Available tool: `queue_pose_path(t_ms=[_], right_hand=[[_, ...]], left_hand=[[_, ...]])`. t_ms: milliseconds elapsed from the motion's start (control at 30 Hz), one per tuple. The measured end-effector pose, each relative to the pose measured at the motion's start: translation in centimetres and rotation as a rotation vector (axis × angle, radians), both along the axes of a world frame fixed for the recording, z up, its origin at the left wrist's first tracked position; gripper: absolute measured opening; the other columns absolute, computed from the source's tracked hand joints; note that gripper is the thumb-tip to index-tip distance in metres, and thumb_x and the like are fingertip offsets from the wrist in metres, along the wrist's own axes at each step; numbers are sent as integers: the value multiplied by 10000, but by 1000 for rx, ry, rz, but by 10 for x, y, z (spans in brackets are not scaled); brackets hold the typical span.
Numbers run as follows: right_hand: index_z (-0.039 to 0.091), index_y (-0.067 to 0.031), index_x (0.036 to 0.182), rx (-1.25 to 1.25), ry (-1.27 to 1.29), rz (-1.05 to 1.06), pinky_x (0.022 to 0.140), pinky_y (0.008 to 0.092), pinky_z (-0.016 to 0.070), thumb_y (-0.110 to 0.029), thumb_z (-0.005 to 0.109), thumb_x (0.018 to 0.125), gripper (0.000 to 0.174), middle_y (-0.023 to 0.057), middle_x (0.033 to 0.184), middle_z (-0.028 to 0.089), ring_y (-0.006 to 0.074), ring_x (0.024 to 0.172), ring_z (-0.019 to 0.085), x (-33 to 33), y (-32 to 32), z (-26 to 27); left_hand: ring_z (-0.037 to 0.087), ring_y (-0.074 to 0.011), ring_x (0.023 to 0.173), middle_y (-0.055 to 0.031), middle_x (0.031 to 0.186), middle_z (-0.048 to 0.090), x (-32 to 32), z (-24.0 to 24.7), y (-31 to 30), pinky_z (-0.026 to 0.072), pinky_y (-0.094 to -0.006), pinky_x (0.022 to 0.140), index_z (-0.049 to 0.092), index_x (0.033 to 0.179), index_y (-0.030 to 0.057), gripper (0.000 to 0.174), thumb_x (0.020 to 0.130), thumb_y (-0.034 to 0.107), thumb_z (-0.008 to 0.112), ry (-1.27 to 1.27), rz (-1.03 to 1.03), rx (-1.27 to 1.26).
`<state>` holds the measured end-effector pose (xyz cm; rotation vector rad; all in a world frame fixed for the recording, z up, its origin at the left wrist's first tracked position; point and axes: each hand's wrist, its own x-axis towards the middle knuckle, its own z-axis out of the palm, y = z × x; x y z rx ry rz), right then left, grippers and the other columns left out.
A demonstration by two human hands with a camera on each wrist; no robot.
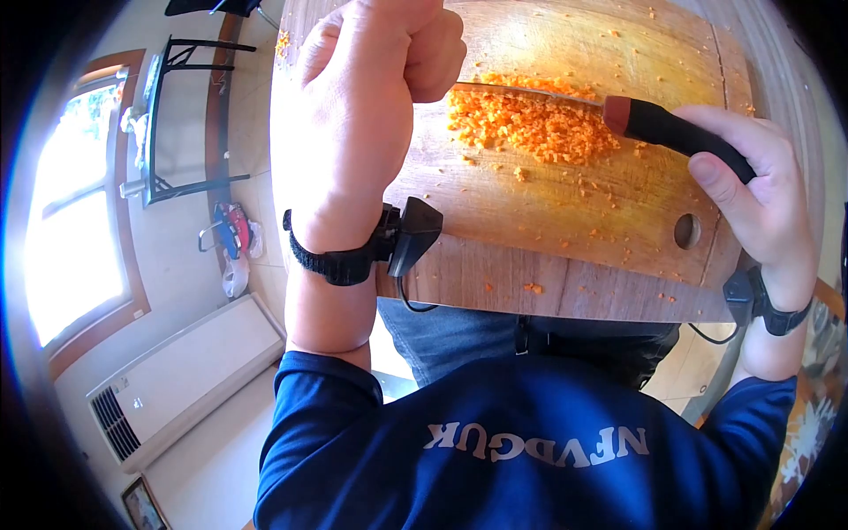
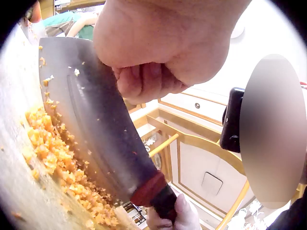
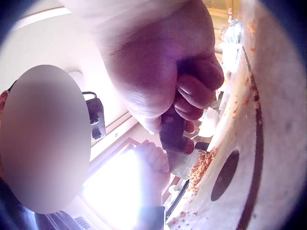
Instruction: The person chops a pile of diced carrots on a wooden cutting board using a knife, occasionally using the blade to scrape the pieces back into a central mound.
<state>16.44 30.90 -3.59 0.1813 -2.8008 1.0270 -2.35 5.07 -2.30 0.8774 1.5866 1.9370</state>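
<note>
A wide-bladed knife (image 2: 96, 110) stands on edge against the chopped orange bits (image 1: 539, 124) on a wooden board (image 1: 565, 216). My right hand (image 1: 751, 168) grips its black handle (image 1: 671, 132), which has a red collar by the blade. At the blade's far end is my left hand (image 1: 371, 79), fingers curled over the spine near the tip; in the left wrist view this hand (image 2: 163, 52) covers part of the spine. The right wrist view shows my right hand (image 3: 158, 72) wrapped round the handle, with orange bits (image 3: 201, 167) beyond it.
The board has a round hole (image 1: 686, 231) near its right front corner and lies on a wooden table (image 1: 495, 287). Small orange crumbs are scattered over the board and along the table's front edge (image 1: 574, 309). A window (image 1: 84, 212) is at the far left.
</note>
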Motion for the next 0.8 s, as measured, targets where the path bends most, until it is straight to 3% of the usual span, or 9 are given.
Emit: queue_pose_path(t_ms=[367, 433, 600, 667, 800], right_hand=[[709, 21, 1120, -131, -1, 35, 753, 289, 543, -344, 697, 961, 398, 155, 977, 740, 232, 845, 714, 0, 4, -2], [705, 16, 1122, -34, 67, 44, 751, 287, 545, -345, 699, 960, 396, 148, 970, 742, 232, 844, 717, 2, 10, 1], [701, 16, 1112, -21, 96, -10, 751, 289, 544, -348, 701, 957, 395, 148, 951, 740, 237, 843, 718, 5, 10, 8], [700, 17, 1105, -57, 66, -36, 757, 291, 543, -348, 703, 956, 395, 151, 948, 739, 240, 844, 718, 5, 10, 8], [702, 24, 1106, 1, 43, -47, 769, 290, 539, -345, 706, 955, 398, 153, 954, 737, 236, 848, 717, 3, 10, 7]], left_hand=[[177, -125, 533, 10, 581, 207, 7, -1, 4, 161, -335, 526, 251, 640, 121, 442, 1048, 241, 370, 93, 94, 10], [187, -127, 527, 5, 581, 212, 5, 4, 5, 166, -338, 526, 255, 639, 124, 447, 1053, 254, 368, 212, 5, -14], [197, -128, 526, 4, 573, 231, 2, 22, 12, 182, -337, 528, 261, 641, 127, 458, 1063, 268, 367, 219, -44, -40], [237, -96, 476, 30, 543, 269, 11, 19, 20, 189, -306, 481, 347, 579, 109, 439, 993, 152, 484, -4, 163, -6], [238, -95, 472, 35, 550, 266, 10, 12, 25, 190, -302, 474, 354, 585, 115, 436, 995, 141, 502, -54, 244, -59]])
